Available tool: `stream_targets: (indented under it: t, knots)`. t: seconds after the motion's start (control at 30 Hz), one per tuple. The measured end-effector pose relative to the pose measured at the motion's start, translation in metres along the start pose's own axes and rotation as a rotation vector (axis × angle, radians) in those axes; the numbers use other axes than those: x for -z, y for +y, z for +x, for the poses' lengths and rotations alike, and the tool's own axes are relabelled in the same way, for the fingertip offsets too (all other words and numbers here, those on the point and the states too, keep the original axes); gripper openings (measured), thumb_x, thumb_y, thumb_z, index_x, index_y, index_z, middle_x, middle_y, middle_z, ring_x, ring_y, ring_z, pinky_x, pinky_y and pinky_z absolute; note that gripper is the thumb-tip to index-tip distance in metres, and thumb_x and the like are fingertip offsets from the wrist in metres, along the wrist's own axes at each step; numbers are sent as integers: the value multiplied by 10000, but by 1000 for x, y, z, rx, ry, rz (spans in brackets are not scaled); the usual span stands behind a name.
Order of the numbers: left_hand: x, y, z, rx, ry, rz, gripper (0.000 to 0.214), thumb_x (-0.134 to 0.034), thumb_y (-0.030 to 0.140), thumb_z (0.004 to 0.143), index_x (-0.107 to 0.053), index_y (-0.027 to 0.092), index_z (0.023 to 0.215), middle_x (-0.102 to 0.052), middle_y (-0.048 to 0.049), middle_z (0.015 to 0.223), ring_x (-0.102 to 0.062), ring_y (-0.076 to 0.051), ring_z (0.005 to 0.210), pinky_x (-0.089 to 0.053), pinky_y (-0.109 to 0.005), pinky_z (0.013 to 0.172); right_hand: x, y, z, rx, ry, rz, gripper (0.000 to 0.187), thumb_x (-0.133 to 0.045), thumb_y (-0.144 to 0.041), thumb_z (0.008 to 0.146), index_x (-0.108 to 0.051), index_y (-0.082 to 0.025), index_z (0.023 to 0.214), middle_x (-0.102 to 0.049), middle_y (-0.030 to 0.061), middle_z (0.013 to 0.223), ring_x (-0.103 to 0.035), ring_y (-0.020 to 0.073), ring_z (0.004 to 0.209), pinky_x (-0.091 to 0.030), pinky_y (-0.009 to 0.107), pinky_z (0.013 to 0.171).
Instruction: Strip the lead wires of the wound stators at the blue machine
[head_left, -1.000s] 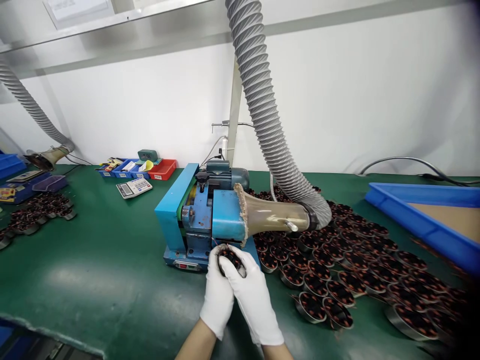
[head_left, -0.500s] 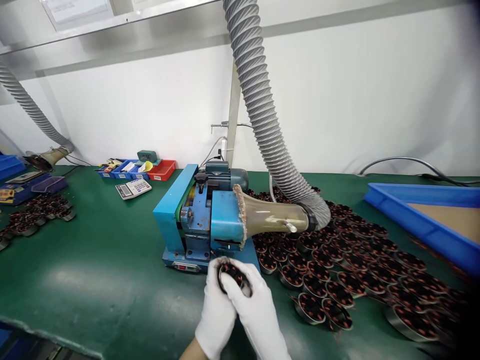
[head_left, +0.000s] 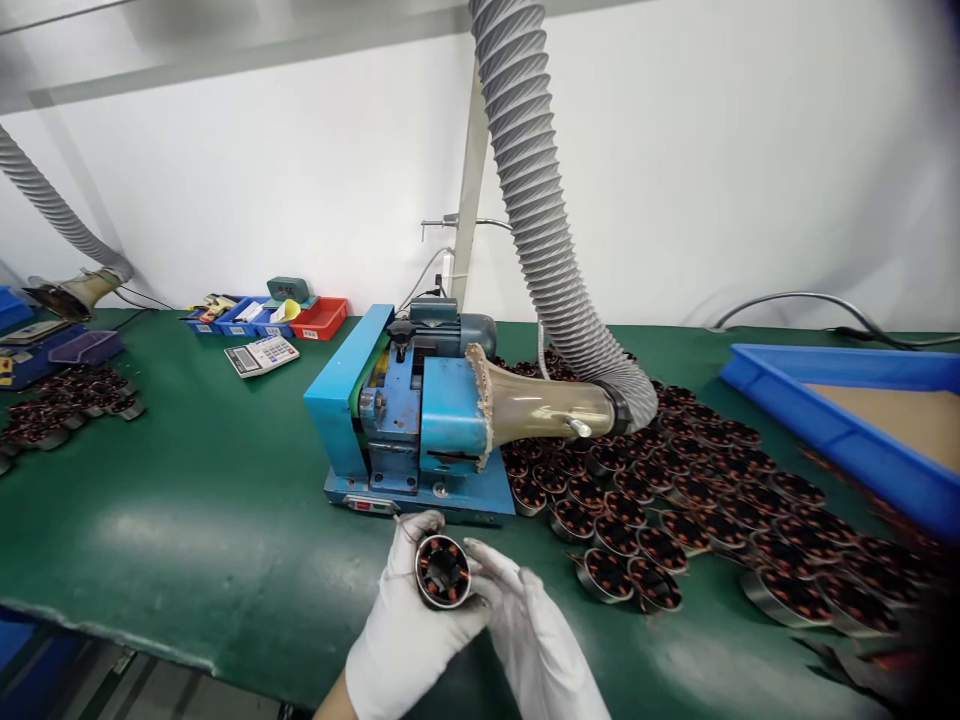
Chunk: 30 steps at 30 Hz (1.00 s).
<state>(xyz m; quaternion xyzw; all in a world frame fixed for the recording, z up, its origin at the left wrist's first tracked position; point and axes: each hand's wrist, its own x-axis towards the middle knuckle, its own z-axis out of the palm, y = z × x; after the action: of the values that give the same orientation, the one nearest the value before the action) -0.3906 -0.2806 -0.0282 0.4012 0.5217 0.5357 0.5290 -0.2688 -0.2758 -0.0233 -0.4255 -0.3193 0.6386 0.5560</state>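
Note:
Both my hands wear white gloves and are low in the middle of the view. My left hand (head_left: 405, 630) grips a round metal stator (head_left: 442, 571) with copper windings, its open face turned up toward me. My right hand (head_left: 536, 640) cups the stator's right side with curled fingers. They are just in front of a blue bench machine (head_left: 409, 420) whose slot faces me. A beige funnel (head_left: 544, 408) on a grey ribbed hose (head_left: 540, 200) sits against the machine's right side.
Several more stators (head_left: 675, 490) cover the green table (head_left: 210, 510) to the right of the machine. A blue tray (head_left: 840, 420) lies at far right. At left are a calculator (head_left: 261, 353), small parts bins (head_left: 300, 315), another stator pile (head_left: 60, 410) and a second hose.
My hands have drawn the stator back from the machine's front toward me and tipped its open face upward. The view has shifted down a little.

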Motion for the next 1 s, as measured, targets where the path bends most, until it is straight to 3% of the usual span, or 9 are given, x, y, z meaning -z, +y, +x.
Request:
stream_targets:
  t: [0.1,0.17,0.3,0.4,0.47,0.57,0.73,0.83,1.0]
  knots:
    - [7,5,-7,-7,-189,-1,668,-702,173,686,-431,256,1291,-538,-112,1301,-551,-256,1171,-452,-381,983,-4,-1,-1,139,38,-143,338,-748,-503,645,-765,-240,857,-731,99,940,-672,276,886,-536,381,804]
    - [9,11,-10,-86,-246,79,579,-701,190,701,-503,256,1242,-539,-108,1286,-536,-269,1182,-425,-403,1012,-8,-4,1,208,79,-219,238,-763,-434,642,-766,-227,759,-725,82,857,-669,257,829,-538,354,777]
    - [6,3,-12,-345,-160,269,448,-714,127,656,-607,243,1075,-577,-91,1121,-574,-265,1097,-449,-391,982,-13,-15,10,193,142,-187,163,-767,-355,633,-759,-201,686,-716,69,743,-642,215,695,-531,326,674]
    - [4,-13,-14,-458,-83,319,470,-699,108,665,-572,246,1096,-545,-92,1123,-558,-258,1111,-450,-380,977,-8,-26,23,128,112,18,188,-792,-312,603,-749,-175,726,-662,37,623,-567,150,552,-493,278,540]
    - [4,-16,-15,-486,-68,338,466,-707,122,668,-561,248,1093,-536,-84,1101,-547,-257,1111,-454,-374,966,-3,-32,30,178,156,181,210,-802,-307,585,-734,-184,742,-619,6,596,-518,119,510,-470,254,495]
    - [4,-8,-11,-409,-37,306,516,-725,125,645,-552,250,1114,-529,-76,1129,-538,-256,1113,-441,-373,972,0,-29,32,263,229,153,197,-764,-338,646,-729,-202,784,-657,22,690,-576,142,593,-517,283,578]
    - [-13,-2,17,-190,23,41,420,-628,91,673,-568,238,1061,-600,-49,1111,-588,-210,1032,-450,-332,941,-18,-5,29,301,24,-279,217,-702,-349,708,-735,-195,858,-724,87,920,-662,245,858,-537,366,807]
    - [-25,-10,41,-145,137,-64,373,-593,103,680,-552,221,1032,-640,-43,1042,-617,-183,956,-476,-307,886,-29,1,43,324,85,-376,240,-666,-348,721,-728,-185,887,-735,98,928,-672,256,867,-536,389,828]
    - [-36,-15,69,-151,192,-107,370,-677,144,632,-564,202,979,-643,-54,1004,-623,-183,942,-480,-299,873,-33,-2,69,321,138,-387,248,-639,-366,737,-718,-169,866,-744,107,914,-676,262,864,-523,408,839]
